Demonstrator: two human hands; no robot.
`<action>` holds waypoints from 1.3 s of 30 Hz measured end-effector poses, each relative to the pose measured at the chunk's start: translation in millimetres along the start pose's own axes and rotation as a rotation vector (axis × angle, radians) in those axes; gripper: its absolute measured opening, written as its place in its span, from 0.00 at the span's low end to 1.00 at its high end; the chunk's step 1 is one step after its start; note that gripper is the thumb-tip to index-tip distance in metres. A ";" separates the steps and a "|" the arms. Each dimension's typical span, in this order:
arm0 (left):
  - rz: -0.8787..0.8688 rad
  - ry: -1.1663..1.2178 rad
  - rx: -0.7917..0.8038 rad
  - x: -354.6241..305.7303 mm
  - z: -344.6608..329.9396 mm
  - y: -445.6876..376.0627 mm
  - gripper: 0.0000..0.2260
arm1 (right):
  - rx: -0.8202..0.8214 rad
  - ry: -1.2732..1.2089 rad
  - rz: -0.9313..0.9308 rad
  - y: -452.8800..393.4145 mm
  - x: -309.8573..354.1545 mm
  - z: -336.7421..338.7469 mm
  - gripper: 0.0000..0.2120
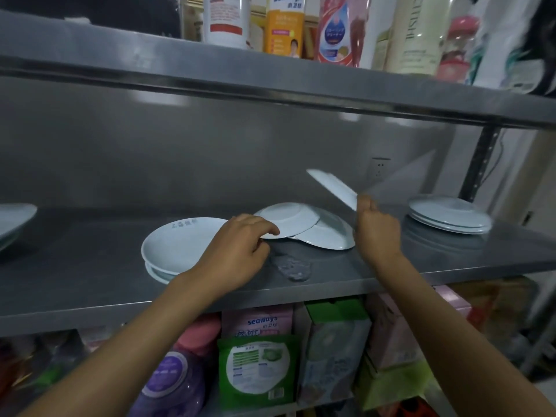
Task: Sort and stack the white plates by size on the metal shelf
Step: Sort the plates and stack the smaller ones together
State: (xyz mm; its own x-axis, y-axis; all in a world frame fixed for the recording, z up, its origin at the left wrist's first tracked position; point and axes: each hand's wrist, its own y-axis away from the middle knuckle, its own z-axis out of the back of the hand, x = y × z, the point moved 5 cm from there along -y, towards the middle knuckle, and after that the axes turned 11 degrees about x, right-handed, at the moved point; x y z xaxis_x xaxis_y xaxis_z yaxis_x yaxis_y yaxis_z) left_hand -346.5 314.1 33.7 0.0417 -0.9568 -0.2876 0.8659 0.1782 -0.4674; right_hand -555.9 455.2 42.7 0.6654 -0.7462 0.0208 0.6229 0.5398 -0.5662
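- Plates, white and glazed, are lying in groups on the middle metal shelf [90, 266]: a two-plate stack [177, 248] at centre-left, an upturned plate [288, 218] leaning on another plate [328, 236] at centre, a right-hand stack [448, 218], and one more plate [15, 219] at the far left edge.
- We are holding a tilted plate [334, 188] in the air, right hand [377, 233] with its grip clamped on the lower rim.
- Left hand [237, 251] is pinching the upturned plate's near rim, fingers closed on it.
- We are judging these rigid, slick and breakable; the rim is offering the best hold, thumb over, fingers under.
- Blue characters on the centre-left plate are too blurred to read.
- "seaways" is showing on an orange bottle [284, 25] above and a pink pack [258, 322] below.
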 end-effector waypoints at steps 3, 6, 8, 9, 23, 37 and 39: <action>0.028 0.069 0.007 -1.2 -2.0 -2.4 0.20 | -0.089 -0.308 -0.150 -0.2 -6.9 18.7 0.16; 0.017 0.135 0.003 -3.2 -4.1 -3.3 0.25 | -0.148 -0.763 -0.296 2.2 -3.6 30.8 0.14; 0.003 0.119 -0.015 -3.7 -5.1 -4.2 0.25 | -0.101 -1.157 -0.414 -0.1 -0.7 26.7 0.15; -0.016 0.083 -0.033 -4.0 -5.2 -4.6 0.26 | -0.042 -1.403 -0.475 -2.1 2.0 19.9 0.16; -0.051 -0.312 -0.395 37.8 35.1 26.3 0.10 | 0.712 -2.153 -0.456 -0.4 128.1 -37.8 0.21; 0.298 -0.320 -0.583 111.5 153.6 146.0 0.10 | 1.118 -2.123 -0.028 2.0 335.7 -2.8 0.08; 0.339 -0.371 -0.624 120.7 170.3 167.4 0.10 | 1.196 -2.103 -0.009 11.0 365.5 5.9 0.02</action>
State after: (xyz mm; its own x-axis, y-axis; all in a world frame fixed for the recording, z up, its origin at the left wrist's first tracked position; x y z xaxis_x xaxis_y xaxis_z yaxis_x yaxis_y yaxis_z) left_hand -111.6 189.3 63.1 0.5103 -0.8221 -0.2524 0.3428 0.4637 -0.8170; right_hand -303.4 190.7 49.0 -0.4494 0.0559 0.8916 -0.0054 0.9979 -0.0653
